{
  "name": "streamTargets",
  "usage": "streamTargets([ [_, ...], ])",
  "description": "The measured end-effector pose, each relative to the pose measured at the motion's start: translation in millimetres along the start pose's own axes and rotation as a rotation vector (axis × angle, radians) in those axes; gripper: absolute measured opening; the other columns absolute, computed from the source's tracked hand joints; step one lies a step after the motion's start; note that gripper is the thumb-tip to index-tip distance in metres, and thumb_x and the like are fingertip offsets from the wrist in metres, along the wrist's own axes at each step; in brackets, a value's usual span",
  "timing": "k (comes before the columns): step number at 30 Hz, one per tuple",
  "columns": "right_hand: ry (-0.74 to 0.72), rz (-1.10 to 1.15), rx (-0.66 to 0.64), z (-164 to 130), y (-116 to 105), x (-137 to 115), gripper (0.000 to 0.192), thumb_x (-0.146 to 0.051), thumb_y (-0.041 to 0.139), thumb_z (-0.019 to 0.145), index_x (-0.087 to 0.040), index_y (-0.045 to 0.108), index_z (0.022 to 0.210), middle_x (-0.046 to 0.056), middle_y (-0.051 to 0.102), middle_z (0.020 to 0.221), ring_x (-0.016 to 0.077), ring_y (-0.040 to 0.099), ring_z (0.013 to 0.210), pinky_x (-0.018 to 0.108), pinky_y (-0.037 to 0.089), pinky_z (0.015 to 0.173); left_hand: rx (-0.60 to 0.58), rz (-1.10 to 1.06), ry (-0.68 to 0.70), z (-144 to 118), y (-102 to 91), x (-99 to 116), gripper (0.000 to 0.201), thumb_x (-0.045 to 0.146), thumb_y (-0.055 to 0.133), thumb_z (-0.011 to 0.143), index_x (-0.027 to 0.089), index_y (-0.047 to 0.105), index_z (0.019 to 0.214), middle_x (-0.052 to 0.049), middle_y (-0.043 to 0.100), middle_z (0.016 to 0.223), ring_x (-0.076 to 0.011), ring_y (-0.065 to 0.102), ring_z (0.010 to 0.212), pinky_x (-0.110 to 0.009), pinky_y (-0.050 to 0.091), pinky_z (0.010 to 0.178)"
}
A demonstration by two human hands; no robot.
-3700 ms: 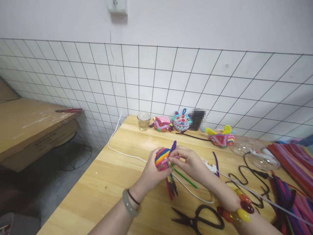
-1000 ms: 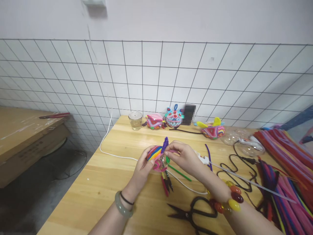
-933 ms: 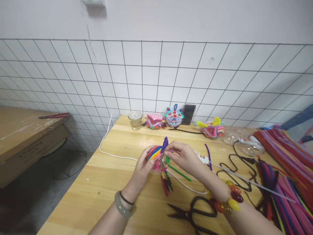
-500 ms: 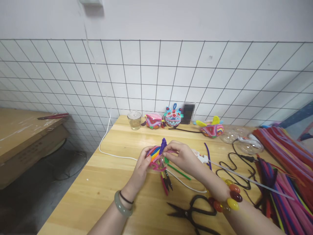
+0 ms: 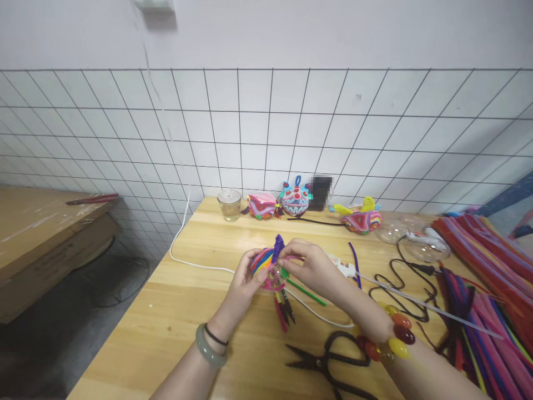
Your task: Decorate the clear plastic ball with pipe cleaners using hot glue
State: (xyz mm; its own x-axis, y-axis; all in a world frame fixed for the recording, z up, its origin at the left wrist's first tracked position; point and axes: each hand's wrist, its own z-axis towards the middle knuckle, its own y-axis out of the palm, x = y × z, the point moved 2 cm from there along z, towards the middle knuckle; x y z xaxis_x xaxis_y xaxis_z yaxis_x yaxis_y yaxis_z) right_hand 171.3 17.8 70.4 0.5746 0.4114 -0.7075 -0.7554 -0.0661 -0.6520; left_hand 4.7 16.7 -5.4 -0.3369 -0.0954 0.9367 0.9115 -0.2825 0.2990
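Observation:
My left hand (image 5: pixel 241 287) cups a small ball (image 5: pixel 263 263) wrapped in rainbow-coloured pipe cleaners, held just above the wooden table (image 5: pixel 175 322). My right hand (image 5: pixel 313 268) pinches a pink pipe cleaner against the ball's right side, beside a purple coil (image 5: pixel 277 245) that sticks up from its top. Several loose pipe cleaner ends (image 5: pixel 283 311) hang down under the ball. Black scissors (image 5: pixel 333 364) lie on the table in front of my right wrist.
A white cable (image 5: pixel 195 263) crosses the table's left part. Along the wall stand a glass cup (image 5: pixel 229 204) and three finished colourful figures (image 5: pixel 295 201). A heap of pipe cleaners (image 5: pixel 487 289), black cords (image 5: pixel 410 289) and clear plastic shells (image 5: pixel 425 247) fill the right side. A cardboard box (image 5: pixel 45 233) sits at the left.
The view has shifted slightly since 3.7 s ago. My hands have stayed on the ball, with small finger shifts as the pink pipe cleaner is worked along its side.

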Motion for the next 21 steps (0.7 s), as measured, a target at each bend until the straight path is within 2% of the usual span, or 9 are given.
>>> streamTargets([
  [14, 0.041, 0.04, 0.027, -0.7, 1.1, 2.6, 0.007, -0.015, 0.061, 0.079, -0.021, 0.066, 0.076, 0.002, 0.067, 0.08, 0.0181, 0.063, 0.078, 0.029, 0.049, 0.072, 0.014, -0.107, -0.069, 0.6, 1.6, 0.7, 0.039, 0.035, 0.072, 0.075, 0.023, 0.06, 0.111, -0.008, 0.061, 0.119, -0.0269, 0.052, 0.118, -0.044, 0.04, 0.103],
  [21, 0.06, 0.051, 0.032, -0.7, 2.2, -0.9, 0.007, -0.015, 0.062, 0.079, -0.02, 0.066, 0.077, 0.003, 0.068, 0.081, 0.018, 0.063, 0.079, 0.029, 0.049, 0.074, 0.0, -0.229, -0.184, 0.0, 2.5, -0.5, 0.055, 0.034, 0.075, 0.072, 0.025, 0.057, 0.123, -0.011, 0.054, 0.135, -0.0305, 0.047, 0.127, -0.045, 0.039, 0.103],
])
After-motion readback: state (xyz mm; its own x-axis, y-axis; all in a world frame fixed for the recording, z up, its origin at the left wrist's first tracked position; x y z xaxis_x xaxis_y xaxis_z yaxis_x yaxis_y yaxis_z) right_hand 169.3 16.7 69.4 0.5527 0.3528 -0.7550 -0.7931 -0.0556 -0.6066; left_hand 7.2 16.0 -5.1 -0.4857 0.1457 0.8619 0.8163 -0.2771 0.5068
